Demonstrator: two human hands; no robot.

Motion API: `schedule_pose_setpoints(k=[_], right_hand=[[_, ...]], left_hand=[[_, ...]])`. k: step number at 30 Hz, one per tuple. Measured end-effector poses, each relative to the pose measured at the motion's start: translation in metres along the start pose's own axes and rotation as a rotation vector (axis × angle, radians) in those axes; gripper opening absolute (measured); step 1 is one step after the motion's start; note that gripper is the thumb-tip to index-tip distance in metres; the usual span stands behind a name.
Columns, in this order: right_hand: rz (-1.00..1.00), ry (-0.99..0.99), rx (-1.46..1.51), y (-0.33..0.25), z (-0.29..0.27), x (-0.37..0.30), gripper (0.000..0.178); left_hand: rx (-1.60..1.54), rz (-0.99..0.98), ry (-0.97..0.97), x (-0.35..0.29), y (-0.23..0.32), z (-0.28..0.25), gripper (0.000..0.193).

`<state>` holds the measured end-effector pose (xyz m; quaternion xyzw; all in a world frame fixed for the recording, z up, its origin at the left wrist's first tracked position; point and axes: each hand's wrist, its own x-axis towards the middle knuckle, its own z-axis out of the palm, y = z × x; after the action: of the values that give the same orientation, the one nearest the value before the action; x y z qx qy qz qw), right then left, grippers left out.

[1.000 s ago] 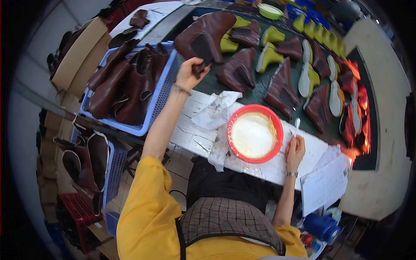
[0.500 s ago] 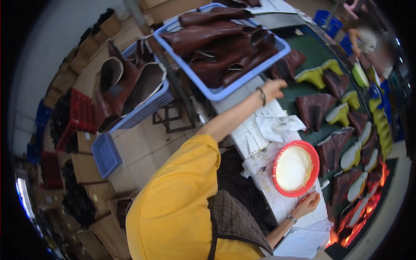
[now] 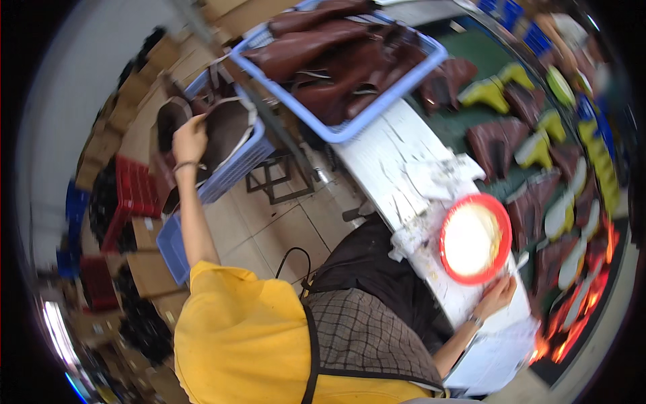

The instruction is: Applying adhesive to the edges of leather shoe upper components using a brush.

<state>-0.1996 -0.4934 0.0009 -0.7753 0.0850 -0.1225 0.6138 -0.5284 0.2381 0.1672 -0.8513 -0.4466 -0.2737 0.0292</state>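
My left hand point(image 3: 190, 141) reaches to the far left, its fingers closed on the edge of a dark brown leather boot upper point(image 3: 229, 131) with a pale lining edge. That upper lies with others in a blue plastic basket point(image 3: 232, 168). On the white bench point(image 3: 377, 151), my right hand point(image 3: 496, 297) is closed around a slim brush with a white end point(image 3: 522, 260). Just beyond this hand stands a red bowl point(image 3: 446, 249) of creamy white paste point(image 3: 472, 239).
A larger blue basket point(image 3: 330, 135) heaped with brown leather uppers point(image 3: 336, 60) sits on the bench. Along the green conveyor point(image 3: 464, 135) lie more uppers and yellow-green shoe lasts point(image 3: 486, 95). A glowing orange heater point(image 3: 579, 316) is at right. A co-worker's arm point(image 3: 558, 40) shows beyond.
My left hand has swung from above the green conveyor to the left basket and closed on an upper. My right hand stays beside the red bowl with the brush.
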Motion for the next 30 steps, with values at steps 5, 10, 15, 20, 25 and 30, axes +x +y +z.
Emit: schedule_pose_setpoints(k=[5,10,15,20,25,30], right_hand=[[-0.008,-0.009,-0.017,-0.039,-0.013,0.0,0.027],[-0.421,-0.25,-0.475,-0.13,0.005,-0.014,0.014],[-0.475,-0.294,-0.819,-0.144,0.011,-0.025,0.012],[-0.584,-0.315,-0.985,-0.15,0.006,-0.034,0.01],[-0.374,-0.311,-0.741,-0.146,-0.008,-0.039,0.016],[-0.233,-0.248,-0.541,-0.119,-0.035,-0.045,0.018]], left_hand=[[0.069,-0.023,0.283,0.011,0.066,-0.078,0.038],[-0.92,-0.12,-0.377,-0.023,0.179,-0.131,0.038],[-0.554,0.52,-0.409,-0.077,0.341,-0.062,0.033],[-0.325,0.729,-0.801,-0.102,0.427,0.027,0.05],[-0.939,0.662,-1.222,-0.094,0.453,0.114,0.06],[-0.623,0.661,-0.839,-0.065,0.457,0.096,0.045]])
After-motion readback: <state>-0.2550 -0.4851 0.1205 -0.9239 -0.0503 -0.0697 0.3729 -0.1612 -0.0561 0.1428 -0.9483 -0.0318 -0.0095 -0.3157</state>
